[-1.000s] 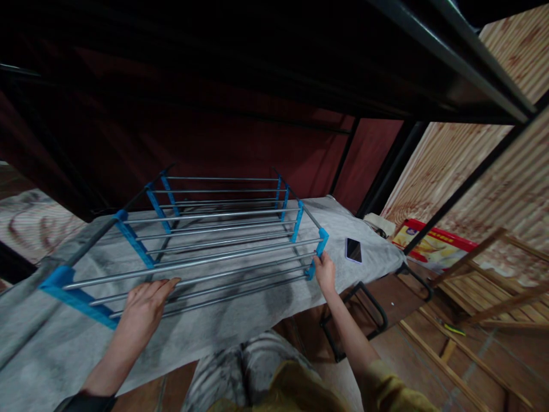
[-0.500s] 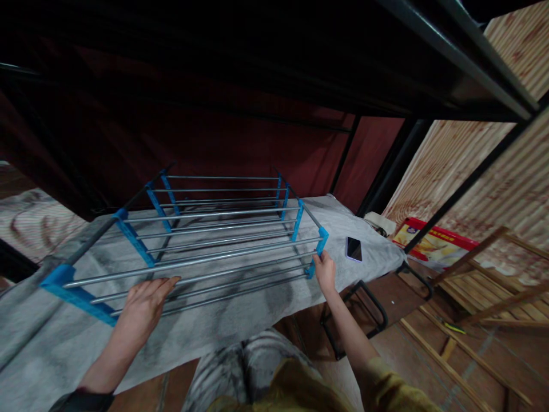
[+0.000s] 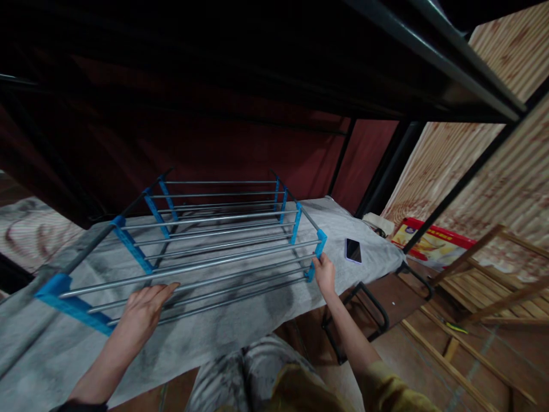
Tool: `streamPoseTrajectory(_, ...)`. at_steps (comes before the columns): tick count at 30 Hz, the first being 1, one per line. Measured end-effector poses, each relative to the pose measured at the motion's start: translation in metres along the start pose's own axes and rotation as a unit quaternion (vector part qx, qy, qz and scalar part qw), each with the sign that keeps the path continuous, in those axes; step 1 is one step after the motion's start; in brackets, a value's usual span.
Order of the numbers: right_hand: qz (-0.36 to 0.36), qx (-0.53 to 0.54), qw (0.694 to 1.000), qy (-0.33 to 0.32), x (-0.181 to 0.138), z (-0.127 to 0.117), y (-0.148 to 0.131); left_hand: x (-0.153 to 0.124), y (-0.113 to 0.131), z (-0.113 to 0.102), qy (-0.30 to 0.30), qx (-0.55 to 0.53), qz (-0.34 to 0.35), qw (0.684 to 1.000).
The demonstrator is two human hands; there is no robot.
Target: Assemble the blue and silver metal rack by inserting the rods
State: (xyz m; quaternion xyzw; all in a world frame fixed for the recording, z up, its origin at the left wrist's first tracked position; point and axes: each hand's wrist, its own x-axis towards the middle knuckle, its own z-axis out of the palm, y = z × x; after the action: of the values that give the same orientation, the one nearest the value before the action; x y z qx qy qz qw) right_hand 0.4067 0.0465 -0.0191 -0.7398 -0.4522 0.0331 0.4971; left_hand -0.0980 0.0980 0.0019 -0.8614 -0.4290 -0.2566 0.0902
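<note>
The person sits in front of a low bunk bed (image 3: pixel 240 320) covered with a grey sheet, and a metal rack (image 3: pixel 206 246) with silver rods and blue plastic side pieces lies on this sheet. The rack is long, with several tiers of rods, and its far end points toward the dark red wall.

The left hand (image 3: pixel 143 309) reaches forward with the bare forearm stretched out from the lower left. The palm faces down and the fingers are open and nearly straight; they rest on the nearest silver rods close to the left blue piece. The hand does not close around a rod, it only lies on them.

The right hand (image 3: pixel 325 273) is stretched further forward, with the arm in a yellow sleeve coming from the lower right. Its fingers are curled around the lower end of the blue corner piece (image 3: pixel 318 249) at the right near corner of the rack, and the thumb lies along its side.

A dark smartphone (image 3: pixel 353 250) lies flat on the sheet just to the right of the rack, apart from the right hand. Beyond the bed corner a red and yellow box (image 3: pixel 429 243) stands on the floor, near light wooden frames (image 3: pixel 484 286).
</note>
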Motion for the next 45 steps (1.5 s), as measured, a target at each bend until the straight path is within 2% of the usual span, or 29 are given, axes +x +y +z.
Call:
streamPoseTrajectory(4, 0.000, -0.004, 1.000, 0.001, 0.000, -0.001, -0.003, -0.001, -0.008, 0.005, -0.006, 0.001, -0.001, 1.000)
streamPoseTrajectory(10, 0.001, -0.017, 1.000, -0.003, -0.003, -0.004, -0.008, 0.001, -0.011, 0.005, -0.064, 0.003, -0.003, 0.998)
streamPoseTrajectory(19, 0.012, -0.040, 0.999, -0.006, -0.007, -0.004, -0.012, 0.003, -0.013, 0.002, -0.076, 0.024, 0.012, 0.997)
streamPoseTrajectory(29, 0.011, -0.054, 0.998, 0.006, -0.009, -0.001, -0.012, 0.005, -0.024, 0.008, -0.050, -0.010, 0.040, 0.998)
streamPoseTrajectory(34, 0.000, -0.047, 0.999, 0.006, -0.011, -0.003, -0.014, 0.007, -0.012, 0.001, -0.058, 0.001, 0.046, 0.997)
streamPoseTrajectory(38, -0.013, -0.020, 1.000, 0.008, -0.014, -0.001, -0.005, -0.020, 0.019, -0.012, 0.041, 0.055, 0.027, 0.997)
streamPoseTrajectory(40, -0.020, 0.017, 1.000, 0.000, -0.016, 0.001, 0.004, -0.043, 0.032, -0.018, 0.105, 0.060, -0.023, 0.992)
streamPoseTrajectory(42, -0.022, 0.051, 0.998, -0.020, -0.018, 0.005, 0.013, -0.064, 0.036, -0.024, 0.207, 0.064, -0.147, 0.965)
streamPoseTrajectory(44, -0.015, 0.062, 0.997, -0.041, -0.022, 0.007, 0.020, -0.077, 0.030, -0.029, 0.308, 0.043, -0.294, 0.904)
streamPoseTrajectory(45, -0.009, 0.059, 0.997, -0.049, -0.025, 0.008, 0.021, -0.079, 0.024, -0.031, 0.338, 0.010, -0.356, 0.871)
